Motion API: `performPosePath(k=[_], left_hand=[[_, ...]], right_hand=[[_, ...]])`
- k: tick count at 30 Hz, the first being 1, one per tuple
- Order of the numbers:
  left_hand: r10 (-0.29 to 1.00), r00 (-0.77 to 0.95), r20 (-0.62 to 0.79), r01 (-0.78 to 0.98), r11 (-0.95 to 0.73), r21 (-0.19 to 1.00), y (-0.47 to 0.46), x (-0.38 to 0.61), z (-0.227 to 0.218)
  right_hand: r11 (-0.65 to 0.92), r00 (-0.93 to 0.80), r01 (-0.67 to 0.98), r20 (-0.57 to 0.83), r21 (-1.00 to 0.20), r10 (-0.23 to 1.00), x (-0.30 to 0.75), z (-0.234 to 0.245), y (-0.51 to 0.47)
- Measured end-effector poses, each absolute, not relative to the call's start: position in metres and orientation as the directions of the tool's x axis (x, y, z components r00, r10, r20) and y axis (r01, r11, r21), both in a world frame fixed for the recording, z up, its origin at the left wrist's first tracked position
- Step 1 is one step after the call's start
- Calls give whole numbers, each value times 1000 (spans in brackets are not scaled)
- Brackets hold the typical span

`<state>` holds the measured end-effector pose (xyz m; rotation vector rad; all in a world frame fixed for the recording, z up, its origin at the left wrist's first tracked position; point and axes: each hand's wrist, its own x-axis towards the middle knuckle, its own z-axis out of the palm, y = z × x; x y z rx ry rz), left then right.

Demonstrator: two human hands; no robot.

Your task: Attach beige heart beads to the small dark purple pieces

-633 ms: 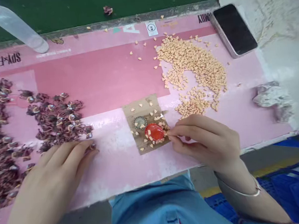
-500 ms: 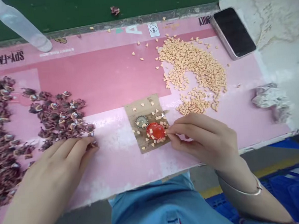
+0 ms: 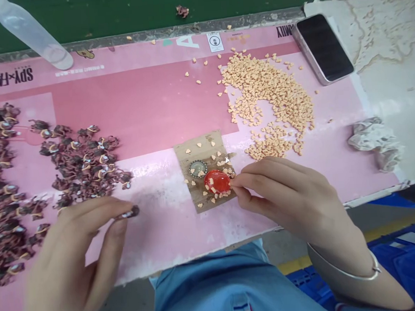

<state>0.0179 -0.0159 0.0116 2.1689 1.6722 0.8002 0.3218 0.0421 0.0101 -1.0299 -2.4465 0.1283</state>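
Note:
Between the thumb and fingers of my left hand [image 3: 83, 247] is a small dark brown figure piece [image 3: 131, 212] with a white patch, lifted just above the pink sheet. Loose brown figure pieces [image 3: 84, 163] lie in piles beside and beyond this hand. My right hand [image 3: 283, 193] is pinched at the right rim of a shiny red oval dish [image 3: 216, 181]; a tiny beige piece seems to be at its fingertips, partly hidden. The dish sits on a brown card [image 3: 206, 139] next to a metal bottle cap [image 3: 197, 168], with several beige bits scattered around.
A heap of small beige pieces [image 3: 269, 83] spreads beyond my right hand. Farther right lie a phone [image 3: 323, 47] and a crumpled white wad [image 3: 375, 138]. A translucent plastic bottle [image 3: 33, 32] lies at the back left. Blue crates [image 3: 404, 265] stand below the table's front edge.
My left hand has risen from the edge of the brown pile, turned, and brought up one figure piece in its pinch. The right hand stays at the red dish.

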Motion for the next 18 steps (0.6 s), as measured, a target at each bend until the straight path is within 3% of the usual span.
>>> performPosePath(k=[3,5,7,9,11,15,18], left_hand=[[980,111,165,605,-198,772,-20,46,16],[992,104,76,360,-109,927,-21,63,17],[988,136,-70,17,68,998,-20,75,15],[962,213,-168,-284,226,932,-20,84,12],[942,255,-220,-464,319,827,-22,90,9],[899,260,-352,-601,436,670,-28,100,5],[877,281,-390,-605,477,637,-29,104,4]], right_hand=[[694,-557,647,425,-316,713,319,19,39],[664,-491,590,449,-460,747,314,23,33],[605,-435,452,431,-655,791,307,24,26],[520,-377,296,402,-801,835,299,22,19],[476,-314,211,402,-854,860,290,18,14],[515,-266,199,460,-834,847,280,10,8],[511,-255,216,457,-832,852,280,6,7]])
